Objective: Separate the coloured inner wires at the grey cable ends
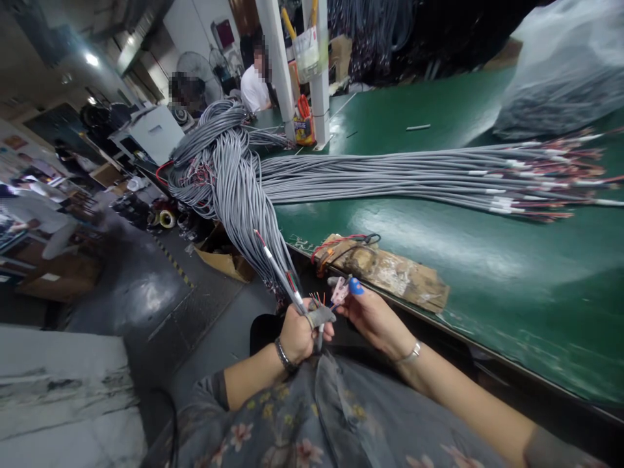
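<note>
My left hand (301, 335) is closed round a grey cable (287, 284), whose stripped end shows thin copper-tipped wires (318, 299) above the fingers. A grey cover wraps my left thumb. Close by on the right, my right hand (373, 318) pinches a small pale pink piece with dark spots (339, 292), perhaps a connector; its exact kind is unclear. A blue cover sits on a fingertip of that hand. Dark thin wires run between the pale piece and my left hand. Both hands are in front of my body, beside the table edge.
A thick bundle of grey cables (238, 169) hangs over the corner of the green table (487, 260). More cables (390, 172) stretch rightward, ends stripped. Near the edge lies a worn wooden block (390, 270) with wires. A plastic bag (565, 71) stands behind; a person (254, 88) sits beyond.
</note>
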A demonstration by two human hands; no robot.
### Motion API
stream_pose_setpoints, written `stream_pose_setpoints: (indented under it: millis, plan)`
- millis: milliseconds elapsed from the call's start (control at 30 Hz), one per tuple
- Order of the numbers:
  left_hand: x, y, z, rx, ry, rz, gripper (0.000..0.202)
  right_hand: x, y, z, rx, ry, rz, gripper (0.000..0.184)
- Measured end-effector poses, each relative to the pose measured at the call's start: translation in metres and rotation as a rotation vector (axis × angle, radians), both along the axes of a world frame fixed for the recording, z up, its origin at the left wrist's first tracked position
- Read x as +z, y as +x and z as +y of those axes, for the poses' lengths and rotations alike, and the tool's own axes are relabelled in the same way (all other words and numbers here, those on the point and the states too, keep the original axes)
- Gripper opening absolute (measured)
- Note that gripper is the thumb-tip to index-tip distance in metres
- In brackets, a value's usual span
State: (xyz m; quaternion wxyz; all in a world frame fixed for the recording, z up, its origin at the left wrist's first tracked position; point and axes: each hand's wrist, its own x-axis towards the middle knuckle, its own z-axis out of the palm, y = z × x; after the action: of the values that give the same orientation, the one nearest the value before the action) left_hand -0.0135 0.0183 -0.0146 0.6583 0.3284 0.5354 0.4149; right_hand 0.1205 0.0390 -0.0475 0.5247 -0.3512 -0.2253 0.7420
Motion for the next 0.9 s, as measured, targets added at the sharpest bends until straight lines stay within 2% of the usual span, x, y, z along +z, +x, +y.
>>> stream_pose_setpoints:
  millis: [267, 533, 733, 833, 900]
  plan:
    - [-0.003, -0.001, -0.001, -0.018, -0.002, 0.046, 0.039, -0.002, -0.002, 0.0, -0.002, 0.004, 0.024, 0.041]
    - [-0.008, -0.008, -0.006, -0.025, 0.001, 0.07, 0.041, -0.015, 0.011, -0.009, 0.038, -0.117, 0.055, 0.045]
    - [-0.023, -0.011, -0.008, -0.071, 0.108, 0.069, 0.045, -0.027, 0.025, -0.023, -0.064, -0.069, -0.161, 0.036]
    - [-0.027, -0.011, -0.01, -0.122, 0.181, 0.091, 0.044, -0.023, 0.031, -0.032, -0.084, 0.06, -0.357, 0.034]
    - [-0.031, -0.012, -0.014, -0.201, 0.215, 0.109, 0.044, -0.015, 0.032, -0.041, -0.06, 0.197, -0.522, 0.034]
